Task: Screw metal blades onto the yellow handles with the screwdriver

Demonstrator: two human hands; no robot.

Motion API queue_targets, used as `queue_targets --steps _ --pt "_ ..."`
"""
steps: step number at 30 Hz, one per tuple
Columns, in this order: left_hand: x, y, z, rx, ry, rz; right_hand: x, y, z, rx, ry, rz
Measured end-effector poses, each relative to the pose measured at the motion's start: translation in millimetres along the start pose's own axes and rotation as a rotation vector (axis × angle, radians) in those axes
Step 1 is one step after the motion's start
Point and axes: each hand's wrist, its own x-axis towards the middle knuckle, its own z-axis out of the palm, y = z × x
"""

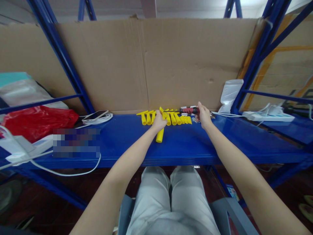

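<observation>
My left hand (pixel 159 121) is closed around a yellow T-shaped plastic piece (pixel 159 135), whose round handle sticks out below the fingers toward me. In my right hand (pixel 203 116) is a screwdriver (pixel 192 110) with a red and black handle. Its shaft points left and its tip meets the head of the held piece; the exact contact is too small to make out. Several like yellow pieces (pixel 173 119) stand in a row behind and beside my left hand. Right of them lie small flat yellow parts (pixel 186 120) and tiny metal bits (pixel 195 119), partly behind my right hand.
A cardboard sheet (pixel 183 62) walls off the back of the blue shelf (pixel 127 140). Coiled white cable (pixel 97 118), a red plastic bag (pixel 40 120) and power strips lie left. A white pouch (pixel 231 96) leans at the right post, near another power strip (pixel 269 116).
</observation>
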Motion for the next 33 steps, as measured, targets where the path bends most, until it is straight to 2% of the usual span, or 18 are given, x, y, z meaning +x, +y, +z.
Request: queue_targets --steps 6,10,24,33 --pt "-1.0 1.1 0.4 0.022 0.005 0.005 -1.6 -2.9 2.8 0.026 0.057 -0.045" --pt "-1.7 1.4 0.4 0.013 -0.001 0.015 -2.0 -3.9 3.5 0.067 0.042 -0.018" --pt "-2.7 3.9 -0.1 0.009 -0.006 -0.008 -1.0 -0.5 0.3 0.006 -0.005 -0.020" --pt "-7.0 10.9 -2.2 0.078 -0.005 -0.014 -2.7 -5.1 2.4 0.049 0.044 -0.014"
